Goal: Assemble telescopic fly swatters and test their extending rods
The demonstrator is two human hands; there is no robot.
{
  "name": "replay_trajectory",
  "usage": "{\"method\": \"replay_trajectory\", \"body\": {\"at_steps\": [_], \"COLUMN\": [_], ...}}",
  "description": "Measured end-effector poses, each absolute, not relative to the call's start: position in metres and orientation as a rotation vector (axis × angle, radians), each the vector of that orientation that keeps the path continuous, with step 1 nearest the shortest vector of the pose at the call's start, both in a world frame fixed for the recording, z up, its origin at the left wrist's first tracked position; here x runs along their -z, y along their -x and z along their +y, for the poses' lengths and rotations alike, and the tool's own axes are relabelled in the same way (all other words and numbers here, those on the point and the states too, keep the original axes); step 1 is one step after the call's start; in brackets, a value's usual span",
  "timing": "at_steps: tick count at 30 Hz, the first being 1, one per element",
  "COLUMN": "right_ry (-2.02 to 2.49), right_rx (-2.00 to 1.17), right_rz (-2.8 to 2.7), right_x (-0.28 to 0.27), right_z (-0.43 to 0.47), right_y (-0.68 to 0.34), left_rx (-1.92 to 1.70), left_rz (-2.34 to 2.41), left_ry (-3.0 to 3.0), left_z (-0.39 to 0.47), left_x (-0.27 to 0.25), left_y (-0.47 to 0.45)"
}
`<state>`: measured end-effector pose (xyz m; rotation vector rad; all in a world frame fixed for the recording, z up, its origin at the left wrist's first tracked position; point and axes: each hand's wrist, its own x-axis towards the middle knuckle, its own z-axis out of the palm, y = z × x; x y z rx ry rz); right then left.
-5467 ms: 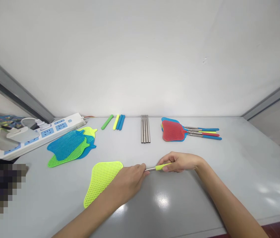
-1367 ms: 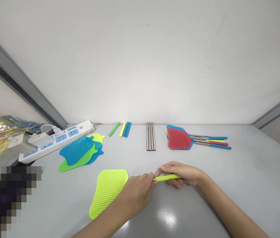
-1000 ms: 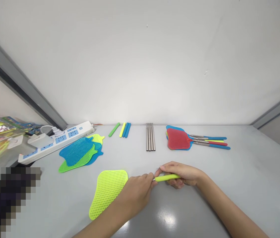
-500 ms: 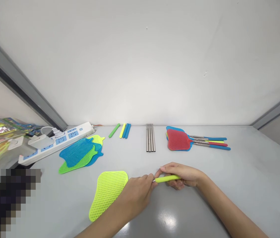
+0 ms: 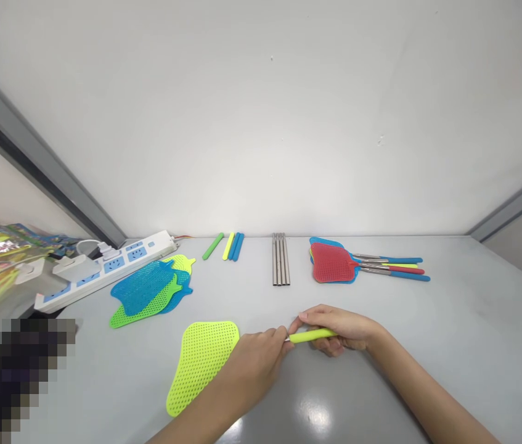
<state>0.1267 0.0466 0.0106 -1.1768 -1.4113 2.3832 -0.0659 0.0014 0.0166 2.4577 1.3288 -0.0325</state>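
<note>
My left hand [image 5: 261, 356] is closed around the metal rod of a fly swatter, and most of the rod is hidden inside the fist. Beyond that wrist lies a yellow-green perforated swatter head [image 5: 205, 361], partly covered by my forearm. A short bit of rod shows at the left fingertips, where it meets a yellow handle grip [image 5: 312, 335]. My right hand [image 5: 334, 328] is curled about this grip, its index finger reaching to the grip's left end near my left hand. Whether the swatter head joins the held rod is hidden by my left hand.
Several metal tubes [image 5: 281, 259] lie side by side at the back. Green, yellow and blue grips [image 5: 237, 246] sit left of them. Loose swatter heads [image 5: 143, 287] overlap beside a power strip [image 5: 117, 265]. Whole swatters [image 5: 334, 264] are stacked at the right.
</note>
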Motion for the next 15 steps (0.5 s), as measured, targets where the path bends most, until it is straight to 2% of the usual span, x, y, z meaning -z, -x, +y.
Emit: {"method": "replay_trajectory", "body": {"at_steps": [15], "right_ry": [1.166], "right_rx": [-2.38], "right_rz": [-1.409], "right_x": [-0.0107], "right_z": [0.0462], "right_y": [-0.1261], "left_rx": [-0.007], "left_rz": [1.34], "left_ry": [-2.464], "left_z": [0.0009], "left_x": [-0.0155], "left_y": [0.0656]}}
